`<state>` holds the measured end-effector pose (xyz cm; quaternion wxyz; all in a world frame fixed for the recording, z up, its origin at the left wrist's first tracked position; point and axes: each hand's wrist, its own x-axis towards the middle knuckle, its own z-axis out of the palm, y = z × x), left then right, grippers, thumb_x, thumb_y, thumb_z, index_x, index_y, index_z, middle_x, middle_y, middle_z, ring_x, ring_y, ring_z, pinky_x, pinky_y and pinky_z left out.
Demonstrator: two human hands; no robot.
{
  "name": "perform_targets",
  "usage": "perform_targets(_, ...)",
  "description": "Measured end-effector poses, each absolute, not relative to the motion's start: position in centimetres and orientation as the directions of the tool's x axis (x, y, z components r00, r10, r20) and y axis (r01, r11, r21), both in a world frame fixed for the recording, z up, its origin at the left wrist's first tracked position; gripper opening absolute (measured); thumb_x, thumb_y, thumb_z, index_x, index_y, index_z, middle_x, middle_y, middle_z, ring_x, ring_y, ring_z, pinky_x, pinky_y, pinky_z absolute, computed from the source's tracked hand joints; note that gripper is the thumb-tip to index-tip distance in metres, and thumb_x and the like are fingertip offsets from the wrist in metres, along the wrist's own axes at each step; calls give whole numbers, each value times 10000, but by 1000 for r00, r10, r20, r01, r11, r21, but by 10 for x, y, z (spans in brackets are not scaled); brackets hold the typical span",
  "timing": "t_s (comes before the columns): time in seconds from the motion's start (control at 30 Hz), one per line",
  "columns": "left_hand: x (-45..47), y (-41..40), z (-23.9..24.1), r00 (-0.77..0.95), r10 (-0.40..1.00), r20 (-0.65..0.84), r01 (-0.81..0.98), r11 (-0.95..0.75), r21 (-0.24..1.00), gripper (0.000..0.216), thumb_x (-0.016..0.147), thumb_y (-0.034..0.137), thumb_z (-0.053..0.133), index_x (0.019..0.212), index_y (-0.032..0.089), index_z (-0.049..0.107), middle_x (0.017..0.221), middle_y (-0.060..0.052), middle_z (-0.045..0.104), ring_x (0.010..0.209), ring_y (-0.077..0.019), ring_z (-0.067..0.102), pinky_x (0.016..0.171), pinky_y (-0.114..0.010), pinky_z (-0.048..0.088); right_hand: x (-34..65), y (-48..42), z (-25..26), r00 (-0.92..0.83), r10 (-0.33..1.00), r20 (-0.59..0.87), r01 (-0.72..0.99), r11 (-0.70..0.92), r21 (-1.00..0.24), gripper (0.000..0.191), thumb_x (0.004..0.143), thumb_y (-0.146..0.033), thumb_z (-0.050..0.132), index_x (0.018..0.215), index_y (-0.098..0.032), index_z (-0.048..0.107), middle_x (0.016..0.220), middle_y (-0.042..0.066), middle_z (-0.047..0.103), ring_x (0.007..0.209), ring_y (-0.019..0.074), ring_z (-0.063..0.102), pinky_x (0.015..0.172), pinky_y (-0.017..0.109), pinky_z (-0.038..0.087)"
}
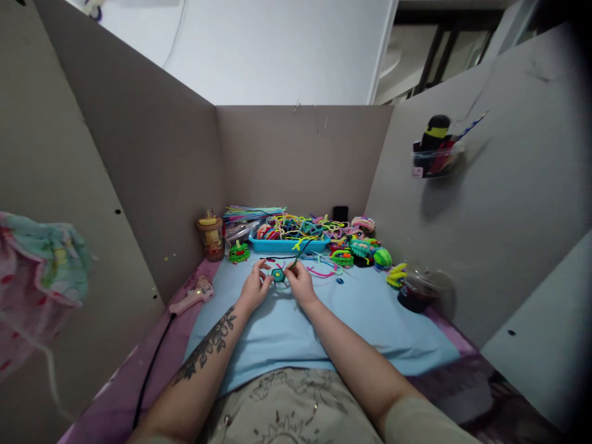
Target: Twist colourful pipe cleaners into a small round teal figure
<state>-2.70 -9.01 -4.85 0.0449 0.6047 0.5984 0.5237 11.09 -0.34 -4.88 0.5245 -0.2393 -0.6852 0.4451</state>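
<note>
Between my hands is a small teal-green woven pipe-cleaner piece [277,275] with a yellow centre, held a little above the light blue cloth. My left hand [256,287] has its thumb and fingers curled at the piece's left edge; the exact contact is too small to see. On the other side, my right hand [301,285] is closed in a pinch on a dark green pipe cleaner [303,248], which sticks up past the fingers. Loose pink pipe cleaners [324,273] and a small dark blue oval [340,281] lie right of my hands.
A blue tray [291,246] of tangled pipe cleaners stands at the back, with finished pieces [359,247] to its right. A pink glue gun [192,297] with a black cord lies left. A dark cup [415,296] sits right. Grey panels [300,160] enclose the table.
</note>
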Motion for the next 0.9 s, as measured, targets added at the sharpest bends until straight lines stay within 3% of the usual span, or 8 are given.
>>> perform_targets(0.1, -27, -91, -46, -341, 728, 595, 703, -222, 676, 416, 815, 304, 502, 1194, 188, 378, 984, -51, 575, 678, -110, 518, 630, -244, 410, 112, 0, -46, -248, 835, 491, -219, 446, -868, 127, 725, -290, 555, 770, -191, 489, 641, -36, 509, 582, 116, 485, 555, 226, 397)
perform_targets(0.2, -23, -93, -44, -272, 789, 551, 677, -250, 692, 409, 814, 297, 505, 1189, 184, 386, 854, -18, 622, 643, -110, 530, 646, -250, 418, 112, 1, -44, -207, 860, 466, -286, 403, -870, 212, 717, -292, 557, 880, -194, 463, 625, -53, 488, 549, 107, 474, 520, 215, 379)
perform_targets(0.37, -12, -94, -41, -243, 841, 483, 553, -289, 782, 507, 761, 289, 572, 1220, 189, 381, 925, -45, 655, 636, -110, 555, 585, -234, 422, 109, -4, -46, -210, 864, 457, -303, 387, -871, 392, 704, -266, 586, 1020, -210, 362, 602, -78, 494, 522, 105, 476, 513, 210, 380)
perform_targets(0.63, -7, -90, -38, -343, 816, 466, 429, -306, 850, 497, 715, 321, 623, 1148, 174, 428, 664, 38, 574, 561, -95, 515, 556, -212, 371, 111, -12, -44, -233, 813, 533, -159, 509, -846, 167, 718, -288, 585, 740, -207, 440, 635, -50, 469, 557, 101, 437, 536, 219, 371)
perform_targets(0.9, -5, -90, -36, -359, 816, 453, 419, -293, 859, 534, 656, 279, 664, 1132, 167, 448, 553, 82, 476, 493, -79, 436, 509, -199, 315, 111, -14, -42, -259, 806, 532, -102, 525, -845, 127, 729, -308, 576, 733, -185, 545, 667, -7, 576, 618, 131, 515, 585, 243, 406)
